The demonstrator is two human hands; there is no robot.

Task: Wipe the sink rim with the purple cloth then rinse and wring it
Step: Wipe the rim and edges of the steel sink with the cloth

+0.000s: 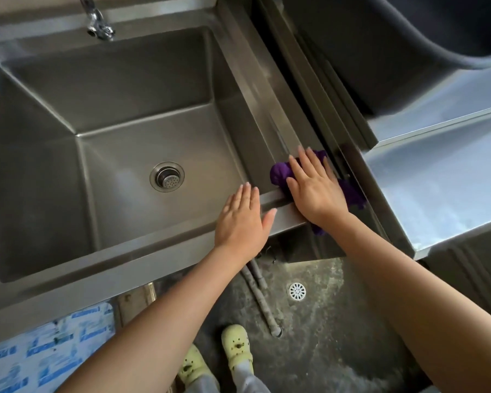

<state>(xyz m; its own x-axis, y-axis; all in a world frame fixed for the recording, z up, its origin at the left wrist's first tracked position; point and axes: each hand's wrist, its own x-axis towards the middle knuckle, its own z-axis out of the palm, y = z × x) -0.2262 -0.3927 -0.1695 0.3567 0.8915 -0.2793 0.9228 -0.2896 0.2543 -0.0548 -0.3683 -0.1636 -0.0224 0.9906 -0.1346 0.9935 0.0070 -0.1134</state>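
Nearest the camera, pale green clogs [236,344] stand on the stained floor beside a floor drain [297,291]. Above them, the left hand [243,219] lies flat with straight fingers on the front of the sink rim [125,262] and holds nothing. The right hand [313,188] — fingers extended — presses the purple cloth [279,173] onto the rim's front right corner. Beyond, the basin strainer [167,177] sits uncovered and the faucet [98,24] shows no flow. Judged status: wiping in progress — further rim sections, rinsing and wringing remain.
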